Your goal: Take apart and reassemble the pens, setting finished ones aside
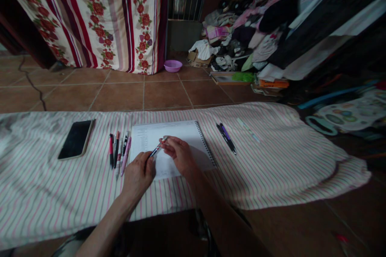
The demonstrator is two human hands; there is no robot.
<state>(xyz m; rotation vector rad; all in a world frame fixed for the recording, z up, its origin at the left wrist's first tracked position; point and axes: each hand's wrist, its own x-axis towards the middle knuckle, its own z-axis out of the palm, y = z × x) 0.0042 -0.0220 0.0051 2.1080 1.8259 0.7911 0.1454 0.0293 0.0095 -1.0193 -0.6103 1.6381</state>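
Both my hands hold one pen [158,147] over an open spiral notebook [181,134] lying on a striped cloth [271,160]. My left hand [138,174] is closed round the pen's lower end. My right hand [178,153] pinches its upper end. Several pens [119,150] lie in a row just left of the notebook. Two dark pens [226,137] rest to the right of it, and a pale pen [247,129] lies further right.
A black phone [76,139] lies on the cloth at the left. Beyond the cloth are a brown tiled floor [120,92], a floral curtain [99,16], a small purple bowl [173,65] and a heap of clothes [250,28] at the right.
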